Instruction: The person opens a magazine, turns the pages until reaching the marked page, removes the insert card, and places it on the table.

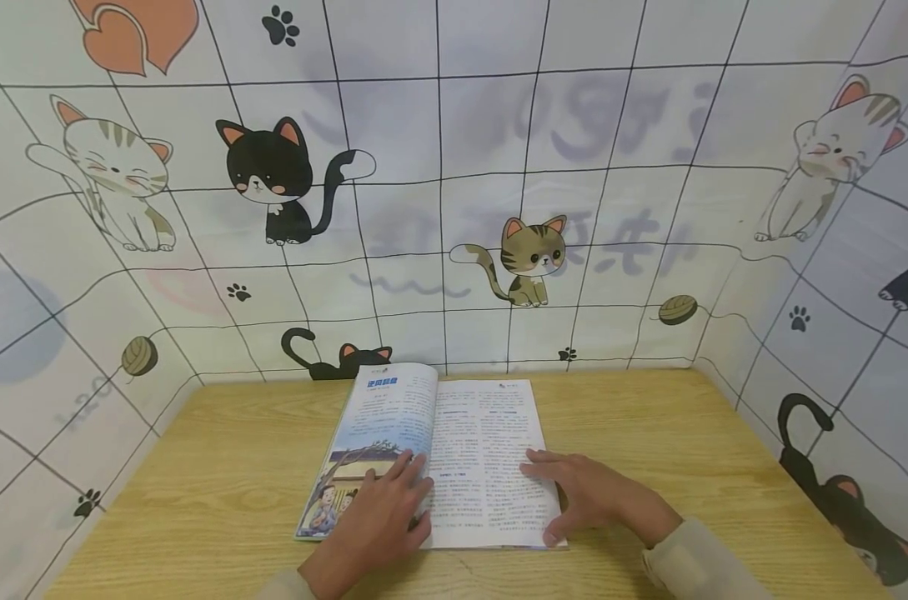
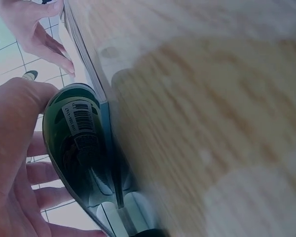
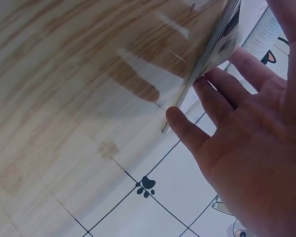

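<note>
An open magazine lies on the wooden table, its left page bowed up near the spine and carrying a blue title and a drawing. My left hand rests on the lower part of that page, fingers spread and pointing toward the spine. In the left wrist view the green cover, with a barcode label, curves beneath this hand. My right hand touches the right page's outer edge with spread fingers, its thumb at the lower corner. The right wrist view has the fingertips right at the page edges.
The wooden table extends on both sides of the magazine. A white wall covering with a black grid and cartoon cats stands behind the table and along its left and right sides.
</note>
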The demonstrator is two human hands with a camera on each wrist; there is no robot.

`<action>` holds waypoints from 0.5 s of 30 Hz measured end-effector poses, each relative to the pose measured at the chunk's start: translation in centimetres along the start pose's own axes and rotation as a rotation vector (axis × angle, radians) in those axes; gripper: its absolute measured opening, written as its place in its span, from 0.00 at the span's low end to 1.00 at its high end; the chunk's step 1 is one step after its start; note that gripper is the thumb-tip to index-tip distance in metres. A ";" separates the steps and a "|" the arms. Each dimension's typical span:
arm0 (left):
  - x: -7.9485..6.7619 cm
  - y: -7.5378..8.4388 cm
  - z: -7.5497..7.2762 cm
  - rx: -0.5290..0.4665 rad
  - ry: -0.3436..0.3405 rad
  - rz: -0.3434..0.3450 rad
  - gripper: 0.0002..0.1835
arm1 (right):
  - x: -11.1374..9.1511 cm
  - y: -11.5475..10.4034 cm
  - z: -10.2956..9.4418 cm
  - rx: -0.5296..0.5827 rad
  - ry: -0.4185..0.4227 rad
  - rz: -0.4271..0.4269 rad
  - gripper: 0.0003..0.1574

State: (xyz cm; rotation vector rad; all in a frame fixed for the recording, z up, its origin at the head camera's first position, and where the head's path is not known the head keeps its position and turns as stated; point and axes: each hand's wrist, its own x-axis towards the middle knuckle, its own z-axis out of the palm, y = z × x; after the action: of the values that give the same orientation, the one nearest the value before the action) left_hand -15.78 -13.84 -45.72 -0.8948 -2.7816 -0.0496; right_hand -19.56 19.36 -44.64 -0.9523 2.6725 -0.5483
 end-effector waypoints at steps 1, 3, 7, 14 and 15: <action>0.0 0.0 0.0 0.000 -0.004 0.000 0.18 | 0.0 0.0 0.0 0.000 -0.001 0.003 0.64; 0.1 0.0 0.1 0.003 -0.009 0.005 0.20 | 0.1 0.1 0.1 0.000 -0.003 0.008 0.64; 0.1 0.1 0.0 -0.003 -0.046 -0.004 0.26 | 0.2 0.1 0.1 0.000 0.004 0.005 0.62; 0.4 0.5 0.1 -0.032 -0.118 -0.057 0.41 | 0.3 0.0 0.3 -0.003 0.020 0.002 0.58; 0.4 0.6 0.1 -0.036 -0.123 -0.062 0.43 | 0.3 0.0 0.3 -0.001 0.021 0.007 0.57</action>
State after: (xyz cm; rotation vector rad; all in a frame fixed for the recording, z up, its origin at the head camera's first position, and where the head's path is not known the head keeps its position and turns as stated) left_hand -15.80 -13.12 -45.74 -0.8469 -2.9317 -0.0569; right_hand -19.66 19.10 -44.90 -0.9418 2.6944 -0.5581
